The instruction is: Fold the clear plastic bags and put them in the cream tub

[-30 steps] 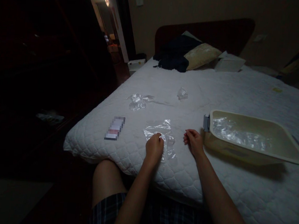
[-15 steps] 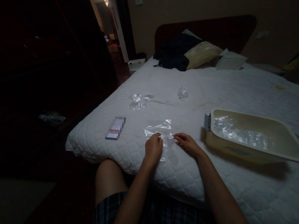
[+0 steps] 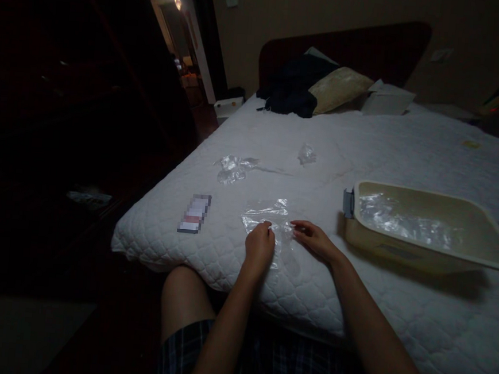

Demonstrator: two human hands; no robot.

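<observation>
A clear plastic bag (image 3: 269, 210) lies flat on the white quilted bed cover, in front of me. My left hand (image 3: 260, 244) rests on its lower part, the fingers curled closed and pinching the plastic. At the right edge of the bag is my right hand (image 3: 313, 240), its thumb and forefinger slightly apart, with nothing visible held between them. Thin clear film (image 3: 289, 256) also lies between the two hands, hard to tell from the cover.
To the right stands a beige plastic tub (image 3: 404, 254) with clear plastic inside. Crumpled clear plastic (image 3: 233, 169) and a smaller piece (image 3: 307, 154) lie farther back. A phone (image 3: 194, 214) with a blurred screen is at the left. Dark cloth (image 3: 294, 87) and a pillow (image 3: 340, 89) are by the headboard.
My right thumb and forefinger have parted a little at the bag's edge. My left hand stays closed on the bag, barely moved. The view has shifted slightly.
</observation>
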